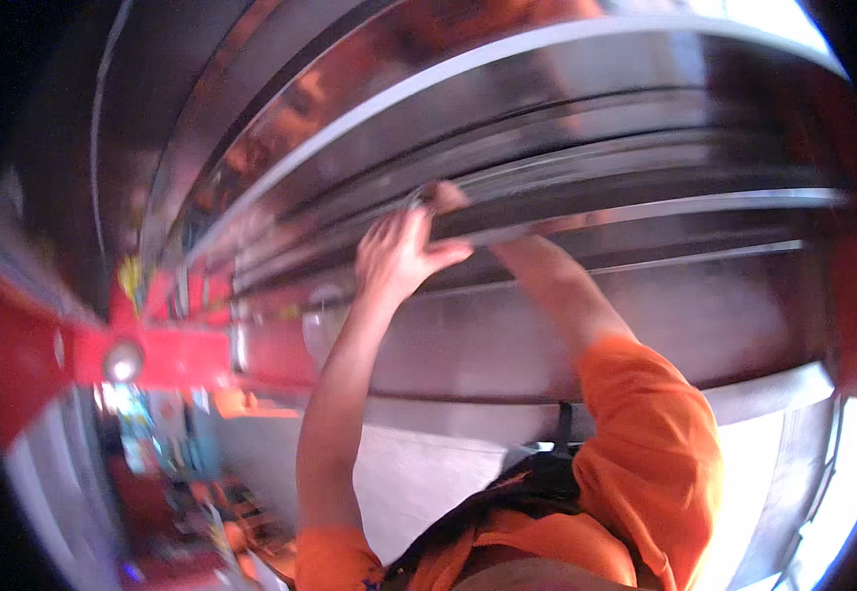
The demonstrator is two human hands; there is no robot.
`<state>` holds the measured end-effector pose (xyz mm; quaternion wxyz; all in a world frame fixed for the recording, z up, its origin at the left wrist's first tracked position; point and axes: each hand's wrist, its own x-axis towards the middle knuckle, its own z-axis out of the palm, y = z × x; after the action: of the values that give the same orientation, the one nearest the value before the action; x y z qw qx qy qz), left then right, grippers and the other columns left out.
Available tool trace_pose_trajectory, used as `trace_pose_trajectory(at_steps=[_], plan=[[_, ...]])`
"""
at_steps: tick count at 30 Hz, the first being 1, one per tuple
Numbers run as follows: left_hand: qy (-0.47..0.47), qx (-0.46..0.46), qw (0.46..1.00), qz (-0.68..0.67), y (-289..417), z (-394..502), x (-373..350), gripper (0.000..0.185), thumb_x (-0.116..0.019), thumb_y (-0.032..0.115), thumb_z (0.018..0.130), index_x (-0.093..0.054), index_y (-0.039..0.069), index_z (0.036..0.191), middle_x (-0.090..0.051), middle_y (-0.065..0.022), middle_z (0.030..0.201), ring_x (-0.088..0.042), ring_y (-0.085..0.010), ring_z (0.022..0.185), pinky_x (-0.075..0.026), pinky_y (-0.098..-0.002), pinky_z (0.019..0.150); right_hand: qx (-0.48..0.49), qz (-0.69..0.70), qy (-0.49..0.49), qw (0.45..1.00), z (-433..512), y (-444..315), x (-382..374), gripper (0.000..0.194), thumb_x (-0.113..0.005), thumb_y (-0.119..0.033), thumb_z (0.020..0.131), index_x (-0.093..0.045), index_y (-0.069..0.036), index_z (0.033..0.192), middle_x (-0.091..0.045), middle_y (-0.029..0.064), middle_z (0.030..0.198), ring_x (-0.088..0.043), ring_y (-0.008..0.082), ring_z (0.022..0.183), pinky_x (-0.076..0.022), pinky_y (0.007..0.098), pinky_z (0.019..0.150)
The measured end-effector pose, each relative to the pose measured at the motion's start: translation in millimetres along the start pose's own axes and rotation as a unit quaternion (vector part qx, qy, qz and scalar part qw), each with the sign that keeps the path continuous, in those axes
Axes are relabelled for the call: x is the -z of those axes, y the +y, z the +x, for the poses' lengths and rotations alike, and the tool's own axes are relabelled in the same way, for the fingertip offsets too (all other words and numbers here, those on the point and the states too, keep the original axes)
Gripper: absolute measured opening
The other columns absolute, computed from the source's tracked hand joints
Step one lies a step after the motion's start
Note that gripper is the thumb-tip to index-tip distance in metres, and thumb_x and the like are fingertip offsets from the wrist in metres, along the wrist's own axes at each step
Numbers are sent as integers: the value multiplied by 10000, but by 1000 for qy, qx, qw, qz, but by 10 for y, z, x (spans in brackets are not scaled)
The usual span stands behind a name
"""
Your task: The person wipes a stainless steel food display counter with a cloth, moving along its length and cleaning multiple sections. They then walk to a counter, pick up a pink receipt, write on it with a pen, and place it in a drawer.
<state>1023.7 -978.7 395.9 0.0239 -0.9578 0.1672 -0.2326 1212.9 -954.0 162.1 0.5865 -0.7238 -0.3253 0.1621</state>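
Observation:
Both arms reach up to a large machine with long, smooth metal beams (620,148). My left hand (399,255) is in front of the beams, its thumb spread from the fingers. Motion blur hides whether its fingertips touch the metal. My right forearm (561,288) passes behind a narrow bright metal edge (723,205), which partly covers my right hand (449,198). A blurred part of that hand shows just beyond the left fingertips. Whatever it may grip cannot be made out.
Red machine frame parts (184,358) stand at the left, with a round metal fitting (124,360) on them. Below the beams runs a broad metal panel (472,340). A pale surface (436,462) lies lower down. Orange and dark items (240,517) are blurred at lower left.

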Motion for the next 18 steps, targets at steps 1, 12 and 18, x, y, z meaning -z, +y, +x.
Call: trace_pose_trajectory(at_steps=[1,12,18], plan=[[-4,-2,1000,-29,-1,3,17,717,-821,569,605,-593,77,1075,-640,-105,902,-652,-302,857,-507,-439,780,-44,58,12,997,-208,-17,17,217,-604,-281,901,-667,-94,992,-668,113,965,-636,248,888,-501,436,793],[33,415,748,-517,1242,-3074,16,643,-712,259,883,-411,74,1420,-434,-153,1406,-478,-284,1255,-391,-395,1045,-111,214,157,958,-4129,-1377,-911,276,-642,-179,940,-565,-36,1164,-634,44,1002,-582,114,887,-491,277,774],[41,537,304,-786,1115,-5013,-49,379,-633,317,945,-560,60,1214,-652,-85,1076,-659,-198,949,-546,-332,837,-155,235,-146,948,-4925,-1666,-2579,564,-652,-139,932,-377,-49,1416,-611,131,1226,-595,214,1132,-513,340,903]])
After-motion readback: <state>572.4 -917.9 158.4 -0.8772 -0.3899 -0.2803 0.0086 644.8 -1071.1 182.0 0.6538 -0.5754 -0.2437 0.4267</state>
